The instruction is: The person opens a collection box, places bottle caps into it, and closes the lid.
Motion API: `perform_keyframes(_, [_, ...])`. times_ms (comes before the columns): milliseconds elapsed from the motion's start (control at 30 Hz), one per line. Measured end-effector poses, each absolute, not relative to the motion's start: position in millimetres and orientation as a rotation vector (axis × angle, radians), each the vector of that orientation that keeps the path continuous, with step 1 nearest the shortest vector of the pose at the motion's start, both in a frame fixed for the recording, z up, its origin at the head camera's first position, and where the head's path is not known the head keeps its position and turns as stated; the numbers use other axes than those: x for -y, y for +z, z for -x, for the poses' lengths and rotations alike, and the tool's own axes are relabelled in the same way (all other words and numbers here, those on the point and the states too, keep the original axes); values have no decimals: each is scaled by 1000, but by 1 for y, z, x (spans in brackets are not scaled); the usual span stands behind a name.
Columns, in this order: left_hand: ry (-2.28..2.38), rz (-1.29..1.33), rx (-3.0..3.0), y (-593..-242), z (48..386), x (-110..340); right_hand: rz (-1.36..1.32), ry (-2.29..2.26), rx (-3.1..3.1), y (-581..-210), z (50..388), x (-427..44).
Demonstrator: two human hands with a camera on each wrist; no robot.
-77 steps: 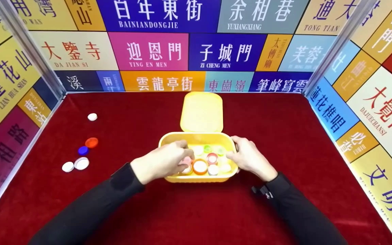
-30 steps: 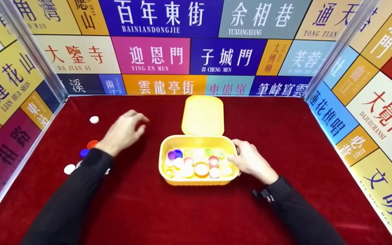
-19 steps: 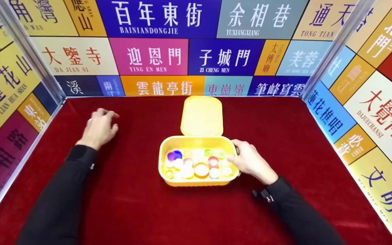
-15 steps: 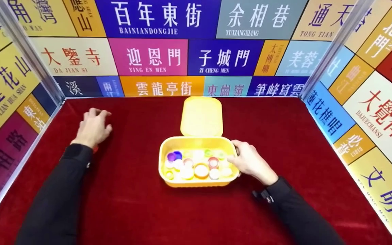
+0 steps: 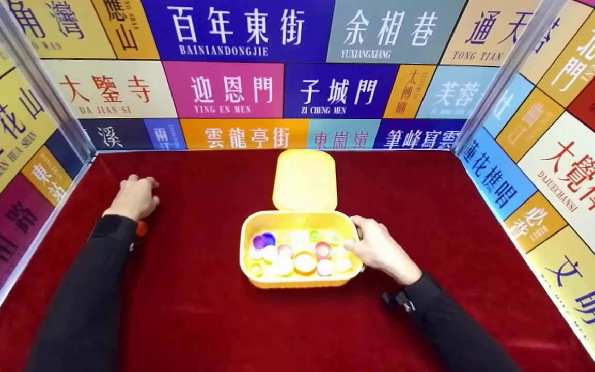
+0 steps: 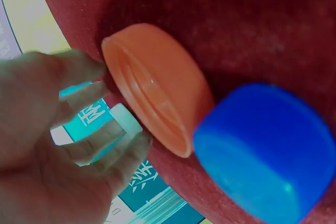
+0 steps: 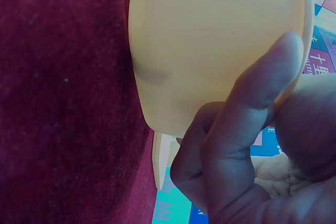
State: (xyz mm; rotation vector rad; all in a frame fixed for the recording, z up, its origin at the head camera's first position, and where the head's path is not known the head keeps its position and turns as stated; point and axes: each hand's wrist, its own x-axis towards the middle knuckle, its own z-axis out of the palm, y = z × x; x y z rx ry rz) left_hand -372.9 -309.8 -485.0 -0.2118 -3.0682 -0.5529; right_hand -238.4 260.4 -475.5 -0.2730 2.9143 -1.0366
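Observation:
My left hand (image 5: 133,199) is at the far left of the red cloth. In the left wrist view its fingertips reach a white bottle cap (image 6: 126,119), while the thumb looks apart from it. Close by lie an orange-red cap (image 6: 173,72), tilted in that view, and a blue cap (image 6: 268,140). From the head, the sleeve covers most of these. My right hand (image 5: 380,245) grips the right end of a yellow plastic box (image 5: 302,283), thumb over the rim and fingers outside. Several caps lie inside, among them a purple cap (image 5: 260,242) and an orange-rimmed cap (image 5: 305,263).
The box's yellow lid (image 5: 305,181) lies opened back behind it. Red cloth (image 5: 215,320) covers the table. Printed panels (image 5: 225,88) wall in the back and both sides, with metal posts (image 5: 509,72) at the corners.
My left hand has left the box and moved to the far left, over the loose caps. A purple and a blue cap now show at the box's left end. The right hand stays on the box.

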Motion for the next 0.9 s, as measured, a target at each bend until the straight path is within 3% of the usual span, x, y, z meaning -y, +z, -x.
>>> perform_keyframes(533, [-583, 344, 2932, -481, 361, 304, 284, -1016, -2929, -476, 240, -259])
perform_keyframes(900, [-655, 500, 2797, -458, 339, 255, 281, -1011, -2930, -478, 240, -261])
